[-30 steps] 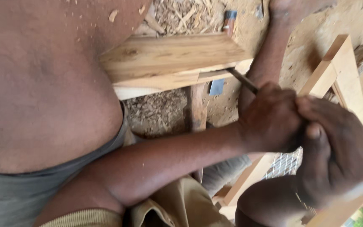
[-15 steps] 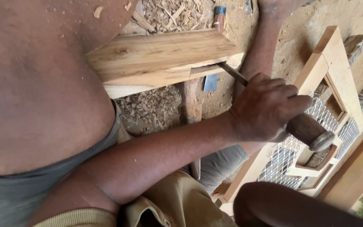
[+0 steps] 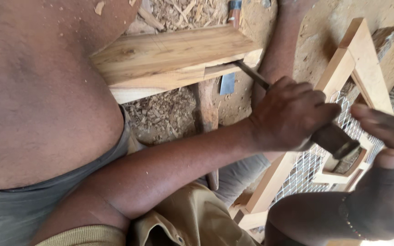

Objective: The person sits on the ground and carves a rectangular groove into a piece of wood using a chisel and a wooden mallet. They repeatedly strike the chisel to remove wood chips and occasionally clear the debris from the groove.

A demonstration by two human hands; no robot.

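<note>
Left hand (image 3: 290, 114) grips chisel (image 3: 297, 114), blade against wooden block (image 3: 169, 57); right hand (image 3: 384, 182) raised near handle end

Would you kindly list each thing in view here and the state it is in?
left hand: closed around the chisel handle.
chisel: tip set against the edge of the wooden plank, slanted.
wooden plank: lying flat, edge partly cut.
right hand: raised near the chisel's butt; grip unclear.
mesh frame: lying on the ground.
wood shavings: scattered on the ground.
</note>
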